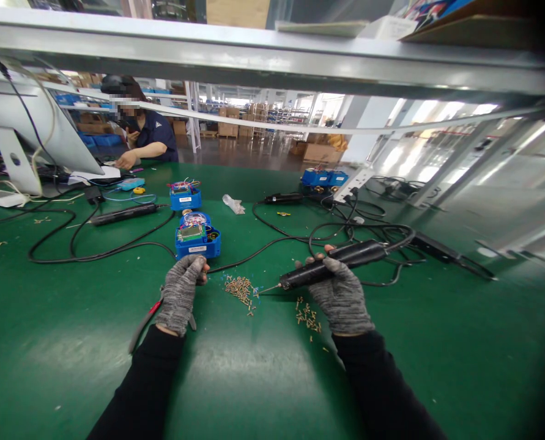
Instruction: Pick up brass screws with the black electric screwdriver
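My right hand (339, 293), in a grey fingertip-less glove, is wrapped round a black electric screwdriver (331, 264). Its thin bit points left, with the tip at the edge of a heap of small brass-coloured screws (239, 289). A second, looser group of screws (307, 316) lies just below that hand. My left hand (183, 290), gloved alike, is closed with the fingertips pinched together; whatever they hold is hidden. It is just in front of an open blue housing (199, 244) with a green circuit board and wires. Pliers with red-and-grey handles (150, 315) lie partly beneath the left hand.
Another blue housing (185, 194) stands behind, and more blue units (322, 177) sit at the back right beside a white power strip (355, 182). Black cables and another screwdriver (125, 214) cross the green table. A co-worker (155, 134) sits beyond a monitor (43, 122). A metal shelf beam (254, 58) spans overhead.
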A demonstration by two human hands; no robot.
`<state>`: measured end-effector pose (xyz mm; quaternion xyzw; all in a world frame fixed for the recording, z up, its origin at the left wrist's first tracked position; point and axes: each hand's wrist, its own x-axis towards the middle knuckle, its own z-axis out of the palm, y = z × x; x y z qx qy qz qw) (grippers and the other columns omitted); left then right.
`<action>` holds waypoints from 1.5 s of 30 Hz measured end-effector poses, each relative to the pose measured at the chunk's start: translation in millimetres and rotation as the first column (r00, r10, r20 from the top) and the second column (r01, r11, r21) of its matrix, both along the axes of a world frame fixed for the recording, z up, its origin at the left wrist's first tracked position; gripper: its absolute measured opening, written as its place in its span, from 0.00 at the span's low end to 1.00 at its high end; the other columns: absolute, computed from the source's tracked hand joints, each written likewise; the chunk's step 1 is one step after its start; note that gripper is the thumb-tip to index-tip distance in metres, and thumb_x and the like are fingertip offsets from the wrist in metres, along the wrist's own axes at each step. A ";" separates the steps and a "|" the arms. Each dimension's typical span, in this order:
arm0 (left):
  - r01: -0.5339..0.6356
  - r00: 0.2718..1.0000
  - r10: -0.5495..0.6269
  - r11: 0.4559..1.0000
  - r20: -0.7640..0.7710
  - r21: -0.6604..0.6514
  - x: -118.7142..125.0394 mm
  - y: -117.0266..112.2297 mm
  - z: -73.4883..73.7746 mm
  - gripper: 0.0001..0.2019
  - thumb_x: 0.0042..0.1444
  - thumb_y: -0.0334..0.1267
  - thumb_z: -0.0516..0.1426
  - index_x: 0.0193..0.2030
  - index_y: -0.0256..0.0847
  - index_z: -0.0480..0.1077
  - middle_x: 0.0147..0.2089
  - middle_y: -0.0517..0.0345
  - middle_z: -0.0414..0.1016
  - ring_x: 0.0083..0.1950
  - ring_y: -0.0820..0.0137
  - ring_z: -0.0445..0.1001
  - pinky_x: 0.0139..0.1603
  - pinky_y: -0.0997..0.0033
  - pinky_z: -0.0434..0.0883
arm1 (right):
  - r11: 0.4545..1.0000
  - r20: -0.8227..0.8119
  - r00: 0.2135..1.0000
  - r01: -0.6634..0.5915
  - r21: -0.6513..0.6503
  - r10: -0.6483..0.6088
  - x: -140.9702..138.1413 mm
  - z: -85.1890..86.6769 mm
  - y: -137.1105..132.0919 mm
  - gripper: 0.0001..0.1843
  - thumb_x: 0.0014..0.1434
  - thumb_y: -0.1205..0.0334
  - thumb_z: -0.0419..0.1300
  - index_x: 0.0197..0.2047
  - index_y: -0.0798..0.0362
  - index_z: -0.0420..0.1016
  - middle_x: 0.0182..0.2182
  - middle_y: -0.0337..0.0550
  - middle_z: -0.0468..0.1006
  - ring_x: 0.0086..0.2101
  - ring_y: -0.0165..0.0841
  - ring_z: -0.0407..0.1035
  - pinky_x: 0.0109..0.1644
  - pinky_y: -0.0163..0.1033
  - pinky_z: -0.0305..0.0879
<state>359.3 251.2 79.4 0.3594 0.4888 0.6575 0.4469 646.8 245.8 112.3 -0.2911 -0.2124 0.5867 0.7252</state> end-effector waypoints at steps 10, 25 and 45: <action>0.304 0.934 -0.298 0.953 -0.197 -0.002 26.1 -16.4 10.5 0.18 0.41 0.41 0.70 0.40 0.39 0.78 0.37 0.53 0.78 0.34 0.69 0.72 0.36 0.69 0.70 | 0.995 -0.048 0.999 -0.007 0.100 0.012 11.8 8.6 -4.3 0.16 0.49 0.68 0.67 0.42 0.43 0.74 0.32 0.29 0.78 0.36 0.32 0.75 0.61 0.58 0.66; 0.487 0.696 -0.462 0.866 -0.550 -0.110 41.2 -22.1 -3.2 0.10 0.54 0.44 0.61 0.31 0.40 0.80 0.32 0.52 0.79 0.36 0.62 0.74 0.40 0.63 0.69 | 0.990 -0.047 0.995 -0.079 0.116 0.085 2.4 12.2 -10.2 0.16 0.50 0.67 0.67 0.43 0.43 0.74 0.32 0.30 0.78 0.35 0.34 0.75 0.61 0.60 0.64; 0.372 0.919 -0.321 0.900 0.230 -0.227 24.8 -8.6 -14.4 0.23 0.37 0.46 0.72 0.38 0.35 0.75 0.37 0.54 0.78 0.33 0.73 0.76 0.34 0.73 0.75 | 1.000 -0.010 1.000 -0.018 -0.002 0.018 -6.4 -3.0 -3.5 0.21 0.45 0.69 0.71 0.43 0.46 0.76 0.31 0.32 0.78 0.35 0.32 0.73 0.50 0.50 0.75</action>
